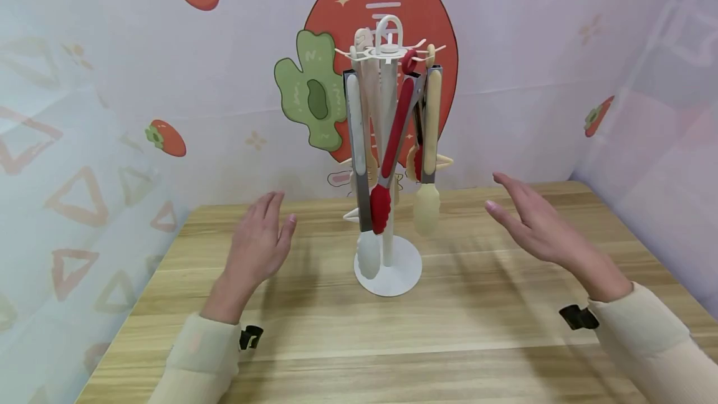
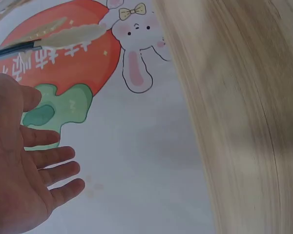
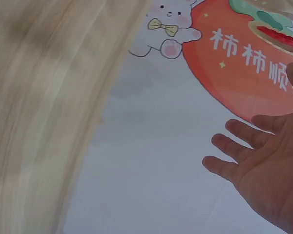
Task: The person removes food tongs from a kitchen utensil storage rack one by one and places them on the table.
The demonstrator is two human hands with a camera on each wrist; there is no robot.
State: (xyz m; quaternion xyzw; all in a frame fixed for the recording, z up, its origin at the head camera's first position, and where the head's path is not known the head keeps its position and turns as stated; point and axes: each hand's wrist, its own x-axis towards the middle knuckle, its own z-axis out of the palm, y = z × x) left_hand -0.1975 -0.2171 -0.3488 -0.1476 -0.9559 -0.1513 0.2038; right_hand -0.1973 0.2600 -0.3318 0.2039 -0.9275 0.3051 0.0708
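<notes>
A white utensil stand rises between my two hands, with kitchen tongs hung from its top hooks. Grey-white tongs hang at its left, red tongs at the front middle, cream tongs at the right. Behind them, other hanging utensils are partly hidden. To the left of the stand my left hand is held with fingers extended, touching none of the tongs. My right hand is on the other side, fingers straight and palm turned inward, holding nothing. Both wrist views show spread fingers and bare palms.
The stand's round white base rests on a wood-grain table. A printed cloth backdrop with persimmon and rabbit pictures runs behind the table and along both sides. Black clips sit at both sleeve cuffs.
</notes>
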